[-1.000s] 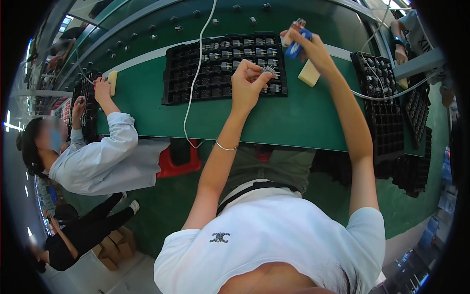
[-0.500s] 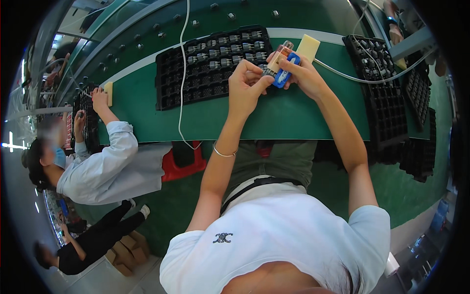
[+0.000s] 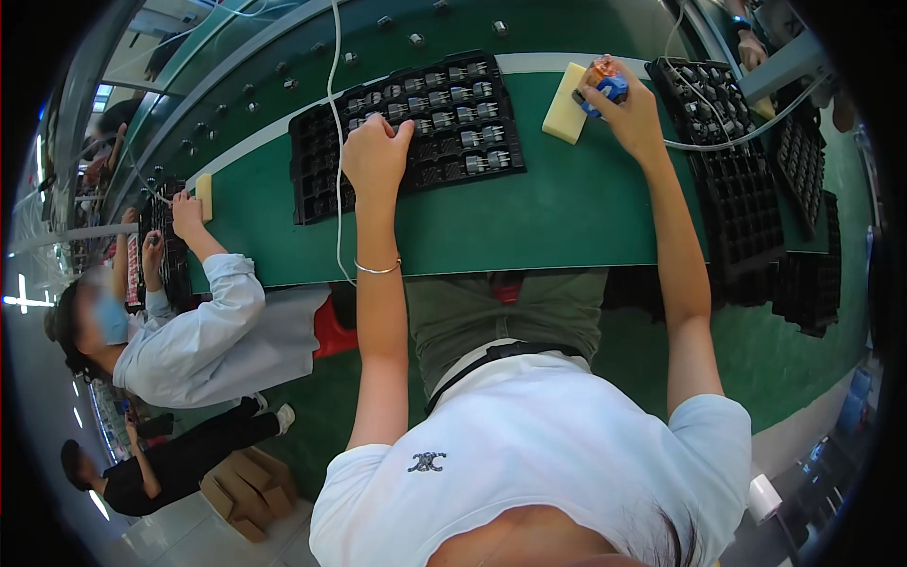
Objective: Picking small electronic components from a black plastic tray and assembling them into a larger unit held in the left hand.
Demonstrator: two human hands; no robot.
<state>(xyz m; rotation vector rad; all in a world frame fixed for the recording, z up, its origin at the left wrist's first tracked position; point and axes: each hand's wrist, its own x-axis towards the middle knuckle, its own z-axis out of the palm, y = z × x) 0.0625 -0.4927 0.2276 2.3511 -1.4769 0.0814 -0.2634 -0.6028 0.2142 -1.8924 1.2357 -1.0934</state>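
My left hand [image 3: 375,156] is over the black compartment tray [image 3: 316,184], fingers curled down into its middle row. Whatever is between those fingertips is hidden. Small metal motor-like parts [image 3: 485,137] with thin shafts fill many compartments, mostly on the right side and toward the back. My right hand [image 3: 628,109] is closed around a blue-and-orange handheld tool [image 3: 611,88], whose exact kind I cannot tell. Just left of that hand, a pale yellow foam block [image 3: 565,106] lies on the green table [image 3: 529,222].
A white cable [image 3: 341,203] hangs across the tray's left part. More black trays [image 3: 737,194] stand at the right, with a grey cable [image 3: 746,142] over them. Loose metal parts [image 3: 416,40] lie beyond the table's far rail. At the left sits a co-worker [image 3: 189,321].
My hands have parted. The left has moved left onto the tray; the right has carried the blue-and-orange tool to the right and up, past the foam block.
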